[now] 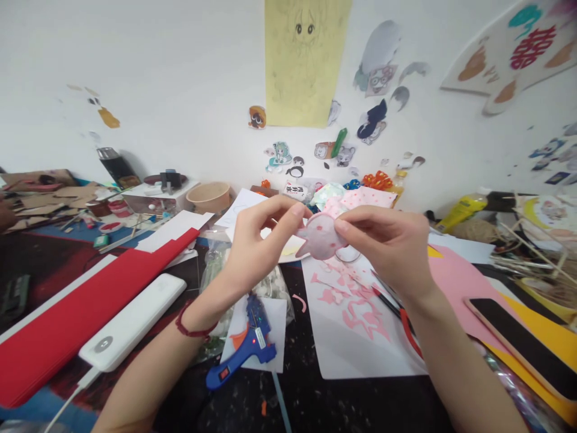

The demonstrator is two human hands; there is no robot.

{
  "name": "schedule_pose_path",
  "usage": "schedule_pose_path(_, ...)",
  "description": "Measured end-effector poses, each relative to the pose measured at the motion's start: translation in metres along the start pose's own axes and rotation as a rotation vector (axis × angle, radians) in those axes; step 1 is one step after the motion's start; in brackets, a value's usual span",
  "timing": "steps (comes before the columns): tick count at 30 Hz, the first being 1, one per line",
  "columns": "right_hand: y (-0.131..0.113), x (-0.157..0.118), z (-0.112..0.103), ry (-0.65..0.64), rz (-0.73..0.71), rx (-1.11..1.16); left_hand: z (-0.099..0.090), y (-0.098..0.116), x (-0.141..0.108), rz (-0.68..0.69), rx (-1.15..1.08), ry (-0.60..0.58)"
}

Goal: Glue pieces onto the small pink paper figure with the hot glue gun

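Observation:
Between my two hands a small pale pink cutout with pointed tips on its left side is held up above the table. My left hand pinches its pointed end between thumb and fingers. The rounded right edge is pinched by my right hand. Below lies a white paper sheet with pink paper scraps scattered on it. Scissors with red handles lie partly under my right forearm. A blue glue gun with a small red light rests on a white paper at the middle front.
On the left are a white power bank with a cable and a long red strip. To the right lie a phone and pink and yellow sheets. A beige bowl and a yellow bottle stand near the wall.

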State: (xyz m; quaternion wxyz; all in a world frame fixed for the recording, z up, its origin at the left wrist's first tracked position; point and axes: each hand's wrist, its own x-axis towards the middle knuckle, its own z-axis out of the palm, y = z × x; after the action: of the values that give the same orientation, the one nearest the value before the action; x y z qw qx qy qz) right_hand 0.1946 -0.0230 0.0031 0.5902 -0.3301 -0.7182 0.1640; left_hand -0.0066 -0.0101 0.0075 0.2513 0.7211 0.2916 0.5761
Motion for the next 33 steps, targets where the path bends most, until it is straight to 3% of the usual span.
schedule_pose_path(6, -0.0029, -0.0023, 0.0023, 0.04, -0.051, 0.0, -0.0028, 0.0043, -0.0006, -0.001, -0.035, 0.006)
schedule_pose_path(17, -0.0043, -0.0055, 0.0048, 0.017, -0.118, -0.014, -0.0024, 0.0093, -0.0056, 0.108, 0.118, 0.062)
schedule_pose_path(26, -0.0084, -0.0034, 0.0019, -0.036, 0.021, 0.012, -0.0004, 0.0097, -0.0063, 0.156, 0.181, 0.086)
schedule_pose_path(33, -0.0055, -0.0032, 0.0009, -0.024, 0.045, 0.002, 0.0004, 0.0094, -0.0071, 0.159, 0.208, 0.092)
